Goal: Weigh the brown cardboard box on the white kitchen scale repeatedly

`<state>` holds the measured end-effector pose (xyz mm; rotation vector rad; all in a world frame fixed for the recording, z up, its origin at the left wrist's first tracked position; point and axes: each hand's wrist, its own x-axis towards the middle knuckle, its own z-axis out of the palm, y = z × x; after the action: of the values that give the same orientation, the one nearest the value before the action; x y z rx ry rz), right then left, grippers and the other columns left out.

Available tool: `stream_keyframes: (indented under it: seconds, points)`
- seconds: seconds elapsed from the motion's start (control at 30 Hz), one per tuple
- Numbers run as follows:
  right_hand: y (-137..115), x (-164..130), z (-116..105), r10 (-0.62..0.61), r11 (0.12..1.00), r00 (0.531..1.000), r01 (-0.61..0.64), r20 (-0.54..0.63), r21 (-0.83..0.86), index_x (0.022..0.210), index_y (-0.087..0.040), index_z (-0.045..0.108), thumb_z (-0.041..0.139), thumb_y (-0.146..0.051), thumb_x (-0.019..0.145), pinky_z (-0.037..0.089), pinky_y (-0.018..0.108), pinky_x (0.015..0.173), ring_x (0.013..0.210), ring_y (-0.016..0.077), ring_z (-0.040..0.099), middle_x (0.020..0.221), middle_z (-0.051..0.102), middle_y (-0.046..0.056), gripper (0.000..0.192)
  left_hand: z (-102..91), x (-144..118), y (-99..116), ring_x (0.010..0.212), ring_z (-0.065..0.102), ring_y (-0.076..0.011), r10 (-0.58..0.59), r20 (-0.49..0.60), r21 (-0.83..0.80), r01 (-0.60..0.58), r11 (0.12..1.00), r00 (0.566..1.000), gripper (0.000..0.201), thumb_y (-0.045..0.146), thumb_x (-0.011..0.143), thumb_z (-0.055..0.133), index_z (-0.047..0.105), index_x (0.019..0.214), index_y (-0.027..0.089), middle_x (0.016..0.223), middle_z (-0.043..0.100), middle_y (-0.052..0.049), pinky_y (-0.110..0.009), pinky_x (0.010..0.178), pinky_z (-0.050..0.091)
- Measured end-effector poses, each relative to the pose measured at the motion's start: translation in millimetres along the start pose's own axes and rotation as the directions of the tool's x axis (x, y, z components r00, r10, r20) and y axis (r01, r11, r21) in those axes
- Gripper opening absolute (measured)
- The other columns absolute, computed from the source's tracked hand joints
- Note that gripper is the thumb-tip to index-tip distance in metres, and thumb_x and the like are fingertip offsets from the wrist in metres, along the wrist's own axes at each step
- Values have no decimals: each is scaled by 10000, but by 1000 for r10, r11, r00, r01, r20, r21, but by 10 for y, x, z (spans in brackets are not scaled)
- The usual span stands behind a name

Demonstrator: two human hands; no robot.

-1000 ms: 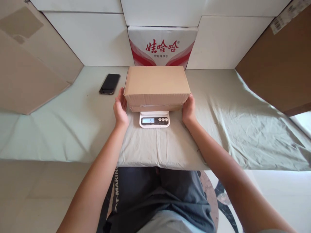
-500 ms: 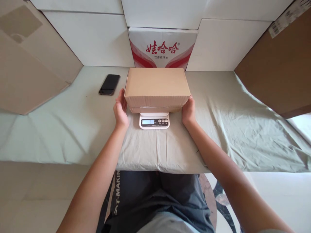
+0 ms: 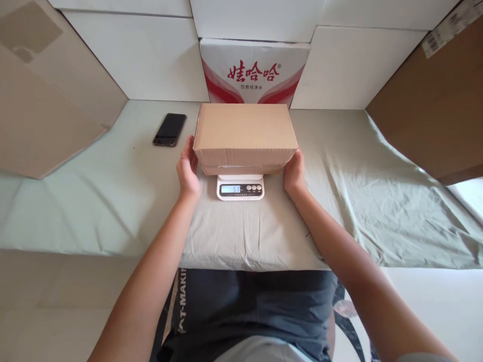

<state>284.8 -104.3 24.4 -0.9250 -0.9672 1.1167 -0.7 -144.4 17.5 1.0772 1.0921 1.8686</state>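
Note:
A brown cardboard box point(image 3: 246, 125) sits on a small white digital scale point(image 3: 240, 195), hiding most of its weighing plate. The lit display reads what looks like 51. My left hand point(image 3: 188, 168) grips the box's left side, its fingers running back along the wall and partly hidden. On the opposite side, my right hand point(image 3: 295, 171) is against the lower right front corner; its fingers go out of sight behind and under the box. The box looks level between both hands.
A black phone point(image 3: 170, 129) lies left of the box on the green cloth point(image 3: 241, 241). Behind stands a white and red carton point(image 3: 253, 55) among white panels point(image 3: 139, 55). Large cardboard boxes flank the surface at left point(image 3: 49, 100) and right point(image 3: 433, 110).
The box and both hands keep their places, and the display looks the same. My view has shifted very slightly, and my legs below the edge have moved a little.

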Motion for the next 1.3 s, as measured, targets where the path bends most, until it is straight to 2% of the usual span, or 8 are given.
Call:
stream_keyframes:
  seconds: [0.5,0.7,0.87,1.1,1.3]
  points:
    - [-43,-31,9,3,1000,1000,-3,17,8,1375,-365,629,521,-684,878,271,544,1377,1621,250,381,1551,632,-28,600,11,-45,54,1589,412,-316,22,16,17,-22,1000,1000,729,798,912,476,663,1404,293,1631,550,-59,-456,1318,358]
    - [-39,-35,18,7,1000,1000,-7,17,14,1389,-358,618,521,-678,878,279,546,1372,1619,252,387,1551,633,-22,611,3,-51,78,1603,386,-304,15,2,33,-15,999,1000,746,831,874,491,673,1398,333,1654,524,-21,-449,1328,333]
    - [-20,-30,3,6,1000,1000,-6,15,26,1393,-355,615,539,-676,870,260,536,1383,1617,253,392,1571,616,-35,617,7,-46,82,1598,393,-320,15,7,55,-15,998,1000,779,847,869,480,661,1417,324,1653,525,-46,-461,1331,325]
    - [-15,-30,-19,-3,998,1000,3,4,66,1382,-331,616,556,-687,845,255,533,1381,1597,272,430,1570,617,-14,647,-22,-25,53,1602,387,-315,37,2,59,-37,998,999,781,839,888,461,656,1424,307,1655,523,-52,-451,1319,347]
    - [-16,-17,-48,0,998,1000,0,6,58,1347,-354,633,569,-709,830,208,548,1393,1610,273,408,1554,625,-25,630,-22,-24,24,1554,469,-305,58,21,56,-59,997,998,782,823,902,468,644,1438,281,1625,559,-63,-435,1273,429]
